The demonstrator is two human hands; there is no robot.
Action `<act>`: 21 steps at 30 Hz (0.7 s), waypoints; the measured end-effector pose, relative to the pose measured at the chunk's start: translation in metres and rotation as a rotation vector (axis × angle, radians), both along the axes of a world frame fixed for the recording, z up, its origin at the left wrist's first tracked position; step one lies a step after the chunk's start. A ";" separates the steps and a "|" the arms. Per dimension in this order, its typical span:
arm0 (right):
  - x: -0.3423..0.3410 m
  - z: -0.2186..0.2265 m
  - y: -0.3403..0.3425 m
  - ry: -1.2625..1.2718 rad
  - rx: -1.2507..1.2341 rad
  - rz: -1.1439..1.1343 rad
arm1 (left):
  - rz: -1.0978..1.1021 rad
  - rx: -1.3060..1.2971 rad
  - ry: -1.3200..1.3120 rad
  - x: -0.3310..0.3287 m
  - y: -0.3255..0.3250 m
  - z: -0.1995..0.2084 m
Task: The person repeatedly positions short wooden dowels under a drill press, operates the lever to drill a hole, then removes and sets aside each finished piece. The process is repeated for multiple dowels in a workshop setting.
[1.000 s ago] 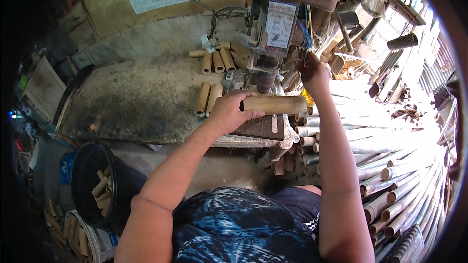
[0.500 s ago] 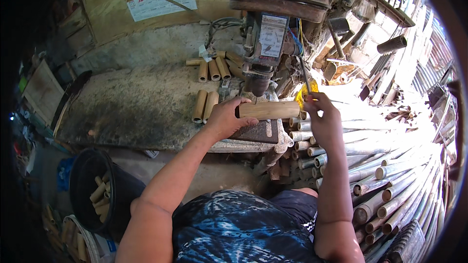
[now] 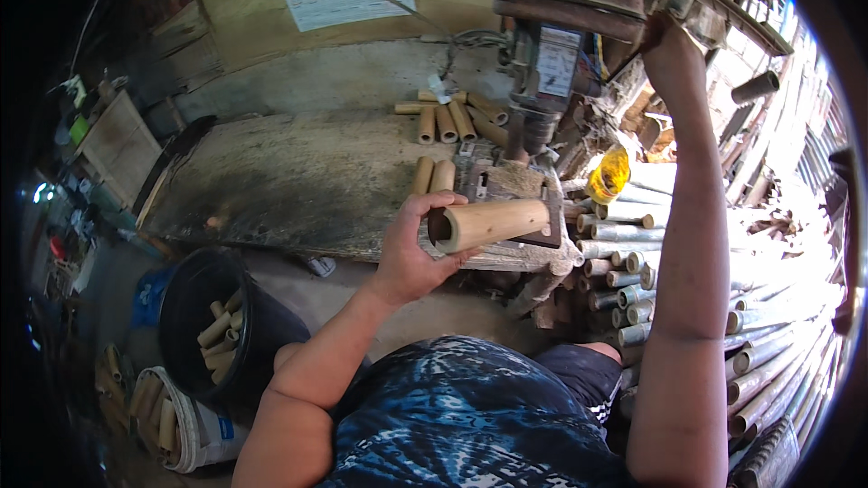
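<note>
Strong daylight comes in from the right, washing parts of the bamboo poles (image 3: 773,354) nearly white. The tabletop (image 3: 289,181) lies in softer, dimmer light. Black surrounds the fisheye view, straight edges bow toward its rim, and the far left is murky.

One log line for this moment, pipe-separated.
left hand: holds bamboo tube | right hand: beside drill press, grip unclear | bench: more tubes | black bucket: short pieces inside
</note>
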State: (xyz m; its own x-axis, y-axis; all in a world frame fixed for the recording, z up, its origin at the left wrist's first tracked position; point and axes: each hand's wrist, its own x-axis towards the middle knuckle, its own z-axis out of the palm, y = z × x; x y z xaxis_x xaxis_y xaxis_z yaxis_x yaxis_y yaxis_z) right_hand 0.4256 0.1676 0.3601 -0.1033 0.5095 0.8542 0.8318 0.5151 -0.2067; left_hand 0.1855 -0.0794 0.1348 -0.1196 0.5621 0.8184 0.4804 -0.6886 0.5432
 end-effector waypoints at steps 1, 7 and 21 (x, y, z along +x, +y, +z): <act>0.001 -0.002 0.004 0.004 0.003 0.014 | 0.000 0.036 -0.010 0.000 -0.010 0.005; 0.010 -0.003 0.013 -0.018 -0.013 0.026 | 0.236 0.208 0.353 -0.023 -0.049 0.032; 0.011 0.000 0.012 -0.011 0.023 -0.016 | 0.319 0.088 0.285 -0.065 -0.086 0.006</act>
